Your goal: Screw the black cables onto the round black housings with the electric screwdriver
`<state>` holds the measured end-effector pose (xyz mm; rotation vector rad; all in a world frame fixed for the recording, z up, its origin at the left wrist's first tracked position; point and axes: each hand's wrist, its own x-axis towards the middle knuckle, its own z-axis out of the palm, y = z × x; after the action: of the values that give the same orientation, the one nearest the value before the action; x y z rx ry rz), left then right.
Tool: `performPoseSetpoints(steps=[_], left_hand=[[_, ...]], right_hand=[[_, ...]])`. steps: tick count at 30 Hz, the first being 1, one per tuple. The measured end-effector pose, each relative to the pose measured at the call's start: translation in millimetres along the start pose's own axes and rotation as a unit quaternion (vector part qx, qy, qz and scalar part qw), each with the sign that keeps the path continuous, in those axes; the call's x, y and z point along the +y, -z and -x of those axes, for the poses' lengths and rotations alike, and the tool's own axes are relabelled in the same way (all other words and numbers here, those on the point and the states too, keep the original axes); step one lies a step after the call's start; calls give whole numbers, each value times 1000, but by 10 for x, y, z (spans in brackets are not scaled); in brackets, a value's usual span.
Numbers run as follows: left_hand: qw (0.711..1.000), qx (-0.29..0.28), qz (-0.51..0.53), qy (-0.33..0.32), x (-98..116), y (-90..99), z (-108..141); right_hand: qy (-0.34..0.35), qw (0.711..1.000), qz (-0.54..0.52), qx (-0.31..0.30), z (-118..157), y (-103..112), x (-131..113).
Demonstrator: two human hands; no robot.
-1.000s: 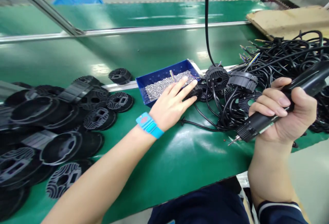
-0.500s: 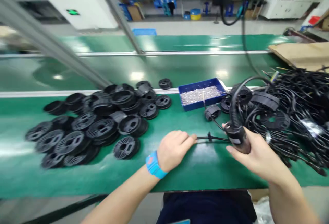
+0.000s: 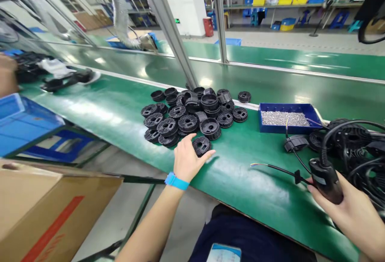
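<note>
With fingers and thumb spread, my left hand point(image 3: 186, 158) reaches around a round black plastic disc point(image 3: 201, 145) with ridges and slots. I cannot tell whether the fingers touch it. A pile of similar discs point(image 3: 188, 123) lies just beyond. My right hand point(image 3: 351, 210) is closed on a black corded electric screwdriver point(image 3: 325, 181), its cord end upward and its tip hidden. A black cable point(image 3: 282, 169) runs out from the right fingers along the green bench, its coloured wire ends pointing left. One black ring-shaped piece with wires point(image 3: 295, 143) sits behind the screwdriver.
A blue tray point(image 3: 288, 128) of small silvery parts stands at the back right. Black cables and round parts point(image 3: 355, 137) crowd the right side. Blue crates point(image 3: 36, 121) and a cardboard box point(image 3: 60, 210) are at the left, where part of another person's hand point(image 3: 7, 75) shows.
My left hand has let go of the cable and moved left to the single disc, opening out. The view has swung left. My right hand still holds the screwdriver.
</note>
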<state>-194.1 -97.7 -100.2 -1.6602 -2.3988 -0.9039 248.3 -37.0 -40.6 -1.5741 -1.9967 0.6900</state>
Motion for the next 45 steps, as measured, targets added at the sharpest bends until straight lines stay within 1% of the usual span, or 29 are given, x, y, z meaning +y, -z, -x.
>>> performPoseSetpoints(steps=[2,4,6,9,11,13,15,17,20,23,25,29,32,35,38,41,43,44,45], left_hand=[[998,-37,46,14,-29,-28,74],[991,-79,107,15,80,-62,189],[976,-146,162,-5,286,-96,318],[941,-246,223,-56,651,-129,428],[920,-287,253,-85,865,-124,406],[903,-313,274,-111,1023,-88,321],[888,-334,286,-134,1115,-21,210],[876,-354,292,-152,1145,65,101],[873,-359,292,-152,1110,179,-28],[886,-349,271,-143,1070,221,-98],[893,-344,252,-141,1078,199,-107],[902,-335,230,-148,1162,92,-80],[908,-321,206,-171,1218,28,-76],[915,-300,177,-202,1256,13,-84],[908,-288,191,-238,1319,9,-35],[895,-279,235,-256,1422,-44,106],[891,-279,258,-248,1494,-103,207],[887,-291,270,-237,1525,-133,242],[876,-317,287,-223,1554,-161,259]], right_hand=[[-16,1000,-7,-21,20,0,35],[-30,999,-20,-26,53,8,39],[-30,999,-40,-21,92,24,-6],[-22,998,-55,-27,132,50,-129],[-31,998,-41,-34,145,65,-198],[-42,998,-29,-42,164,81,-235],[-47,997,-25,-52,192,99,-243],[-47,997,-27,-59,222,114,-234],[-44,996,-36,-70,251,122,-216],[-38,994,-46,-88,261,125,-211],[-36,993,-50,-97,266,135,-211],[-29,991,-55,-115,296,184,-196],[-23,991,-49,-125,334,229,-177],[-24,989,-53,-139,361,250,-165],[-33,986,-69,-147,356,232,-184],[-33,987,-74,-138,326,199,-239],[-30,989,-78,-123,307,190,-286],[-29,990,-81,-114,299,193,-309],[-29,990,-84,-106,293,200,-329]])
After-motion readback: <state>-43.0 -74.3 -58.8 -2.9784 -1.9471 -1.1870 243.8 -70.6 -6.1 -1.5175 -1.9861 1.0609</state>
